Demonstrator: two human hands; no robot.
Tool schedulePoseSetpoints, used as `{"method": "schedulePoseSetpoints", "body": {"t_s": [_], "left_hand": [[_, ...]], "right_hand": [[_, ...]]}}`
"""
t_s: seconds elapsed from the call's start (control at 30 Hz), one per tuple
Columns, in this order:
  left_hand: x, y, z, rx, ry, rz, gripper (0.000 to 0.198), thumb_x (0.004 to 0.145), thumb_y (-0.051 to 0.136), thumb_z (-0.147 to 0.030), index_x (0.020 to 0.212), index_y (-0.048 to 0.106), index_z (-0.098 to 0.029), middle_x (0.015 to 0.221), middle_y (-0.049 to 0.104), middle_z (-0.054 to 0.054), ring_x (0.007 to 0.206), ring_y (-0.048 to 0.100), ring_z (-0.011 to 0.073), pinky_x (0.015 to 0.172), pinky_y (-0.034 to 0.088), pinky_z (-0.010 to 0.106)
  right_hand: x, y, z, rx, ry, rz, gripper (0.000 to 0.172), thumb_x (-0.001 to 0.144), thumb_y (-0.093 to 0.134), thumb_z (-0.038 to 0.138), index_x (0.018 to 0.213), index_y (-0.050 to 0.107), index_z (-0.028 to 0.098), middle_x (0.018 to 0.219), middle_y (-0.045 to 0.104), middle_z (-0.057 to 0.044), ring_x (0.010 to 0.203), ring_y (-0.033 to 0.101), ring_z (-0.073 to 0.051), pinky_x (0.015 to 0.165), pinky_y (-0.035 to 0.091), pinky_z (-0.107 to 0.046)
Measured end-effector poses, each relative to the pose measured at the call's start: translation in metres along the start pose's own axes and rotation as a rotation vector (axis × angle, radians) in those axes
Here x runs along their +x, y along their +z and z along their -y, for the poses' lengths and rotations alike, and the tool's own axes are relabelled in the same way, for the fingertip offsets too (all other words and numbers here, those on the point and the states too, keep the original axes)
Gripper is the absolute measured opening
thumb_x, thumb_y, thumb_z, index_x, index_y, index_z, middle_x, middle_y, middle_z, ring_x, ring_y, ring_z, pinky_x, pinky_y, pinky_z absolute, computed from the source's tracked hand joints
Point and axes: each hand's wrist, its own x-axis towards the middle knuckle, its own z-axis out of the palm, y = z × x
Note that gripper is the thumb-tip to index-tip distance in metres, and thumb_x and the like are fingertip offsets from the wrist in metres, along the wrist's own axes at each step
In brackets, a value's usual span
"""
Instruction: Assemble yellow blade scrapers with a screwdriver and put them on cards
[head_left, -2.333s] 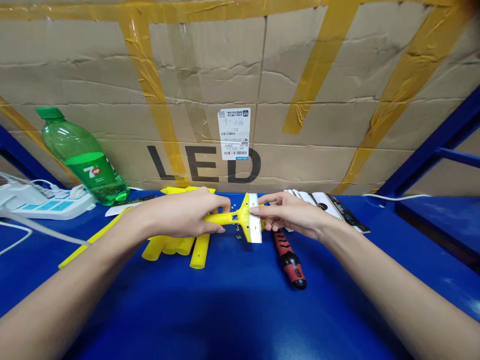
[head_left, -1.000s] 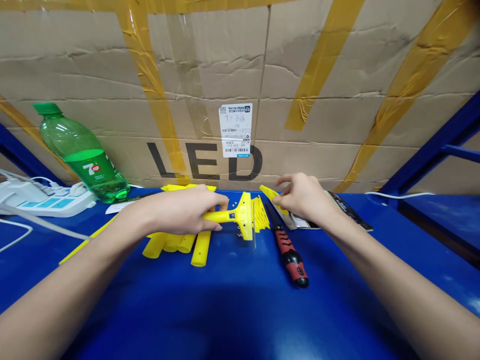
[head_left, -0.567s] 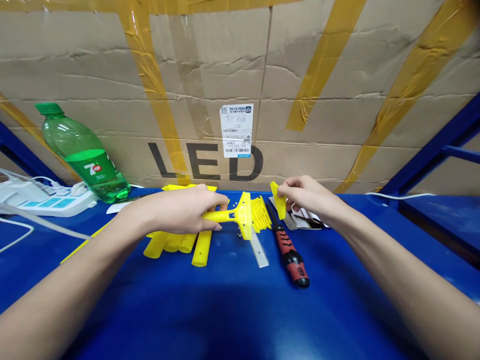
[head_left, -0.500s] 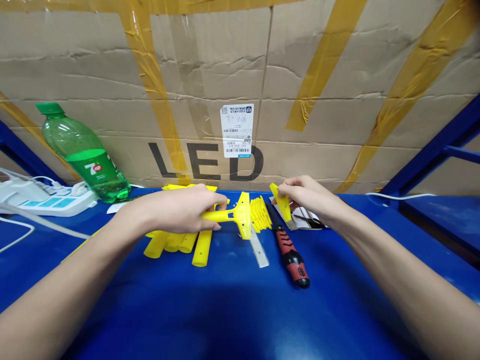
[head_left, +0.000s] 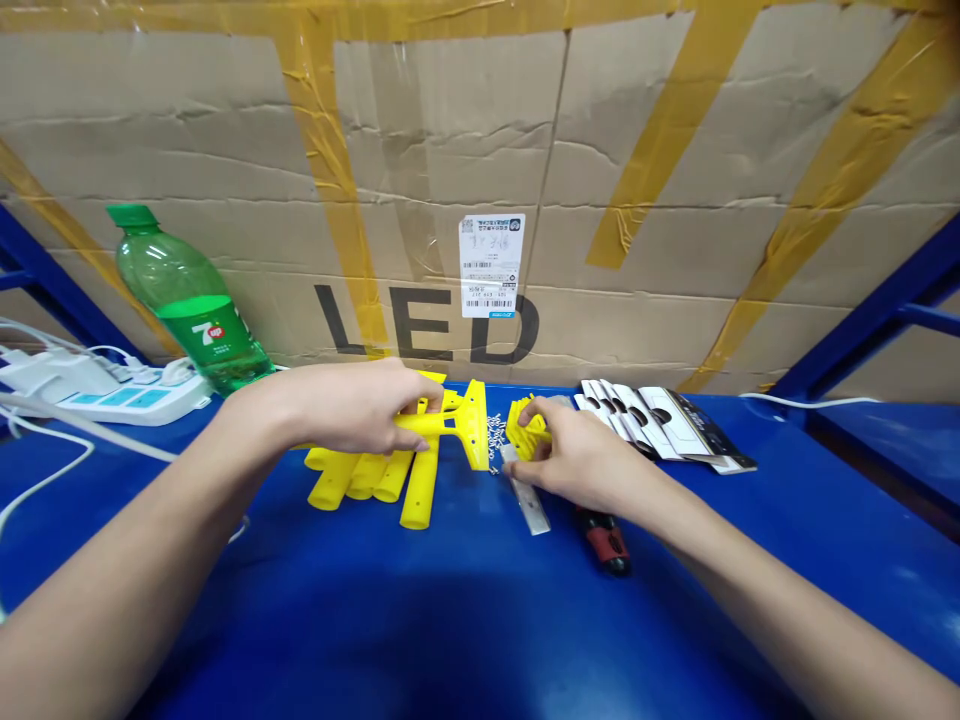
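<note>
My left hand (head_left: pixel 375 410) is closed around the handle of a yellow scraper (head_left: pixel 471 425), its wide head pointing right above the table. My right hand (head_left: pixel 574 445) has thumb and index finger apart, beside a cluster of small yellow plates (head_left: pixel 525 428). Whether its hidden fingers touch a plate does not show. Between the scraper head and this hand lie several small screws (head_left: pixel 495 435). A flat metal blade (head_left: pixel 531 508) lies just below the right thumb. Partly covered by the right hand and forearm is a red and black screwdriver (head_left: pixel 606 543).
Several yellow tube handles (head_left: pixel 420 490) lie under my left hand. Folded white and black cards (head_left: pixel 667 425) sit at right on the blue table (head_left: pixel 450 630). A green bottle (head_left: pixel 202 310) and white power strip (head_left: pixel 142 395) stand left. A taped cardboard box (head_left: pixel 420 120) rises behind.
My right hand has moved left from the cards to the small plates; the yellow plate it held no longer shows apart. The scraper has shifted slightly left, uncovering screws. The view has shifted slightly.
</note>
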Motion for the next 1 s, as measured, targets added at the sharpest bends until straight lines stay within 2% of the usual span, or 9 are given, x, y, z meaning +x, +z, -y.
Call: {"method": "schedulePoseSetpoints", "body": {"t_s": [0.1,0.23,0.3,0.43,0.63,0.83,1.0], "left_hand": [[-0.002,0.0,0.005,-0.01,-0.005,-0.015,0.032,0.086,0.061,-0.044,0.111,0.069,-0.025,0.099,0.075,0.007,0.082,0.067,0.0228,0.069,0.046,0.031],[-0.003,0.0,0.006,0.001,-0.016,-0.012,0.039,0.087,0.059,-0.047,0.118,0.067,-0.024,0.108,0.075,0.009,0.088,0.068,0.0251,0.071,0.048,0.032],[-0.003,-0.001,0.005,-0.001,-0.011,-0.021,0.039,0.087,0.059,-0.046,0.116,0.068,-0.023,0.106,0.075,0.009,0.086,0.068,0.0246,0.069,0.048,0.032],[-0.002,-0.001,0.001,-0.004,-0.013,0.005,0.032,0.089,0.057,-0.045,0.109,0.068,-0.023,0.096,0.075,0.006,0.077,0.067,0.0213,0.064,0.046,0.029],[-0.001,-0.001,-0.005,0.015,-0.003,0.018,0.03,0.091,0.055,-0.045,0.108,0.067,-0.023,0.094,0.074,0.006,0.076,0.067,0.0205,0.065,0.046,0.029],[0.0,-0.001,-0.008,0.004,-0.025,0.016,0.045,0.088,0.06,-0.043,0.127,0.064,-0.022,0.11,0.074,0.009,0.087,0.068,0.0239,0.069,0.048,0.03],[0.001,0.0,-0.005,-0.007,-0.023,0.027,0.038,0.089,0.057,-0.044,0.119,0.066,-0.023,0.104,0.074,0.008,0.083,0.067,0.0232,0.068,0.047,0.031]], "right_hand": [[-0.004,0.004,0.012,-0.168,0.015,0.029,0.061,0.067,0.083,0.044,0.119,0.059,0.021,0.1,0.068,-0.01,0.09,0.065,-0.029,0.065,0.043,-0.033],[-0.005,0.006,0.017,-0.184,0.03,0.051,0.047,0.073,0.078,0.028,0.116,0.06,0.02,0.102,0.067,-0.01,0.09,0.066,-0.026,0.064,0.042,-0.031],[-0.004,0.006,0.016,-0.172,0.039,0.055,0.042,0.073,0.077,0.025,0.112,0.061,0.02,0.101,0.067,-0.01,0.086,0.066,-0.025,0.061,0.041,-0.031],[-0.005,0.005,0.015,-0.175,0.063,0.059,0.043,0.071,0.077,0.027,0.11,0.062,0.018,0.1,0.067,-0.011,0.08,0.066,-0.025,0.058,0.04,-0.03],[-0.005,-0.002,0.023,-0.193,0.115,0.11,0.05,0.069,0.078,0.028,0.115,0.063,0.017,0.11,0.066,-0.014,0.093,0.066,-0.029,0.059,0.042,-0.03],[-0.004,-0.004,0.027,-0.199,0.138,0.122,0.051,0.066,0.082,0.031,0.111,0.066,0.017,0.108,0.067,-0.013,0.092,0.067,-0.028,0.059,0.045,-0.03],[-0.006,-0.006,0.025,-0.209,0.115,0.116,0.047,0.065,0.082,0.032,0.107,0.066,0.018,0.107,0.067,-0.013,0.084,0.067,-0.025,0.054,0.044,-0.029]]}}
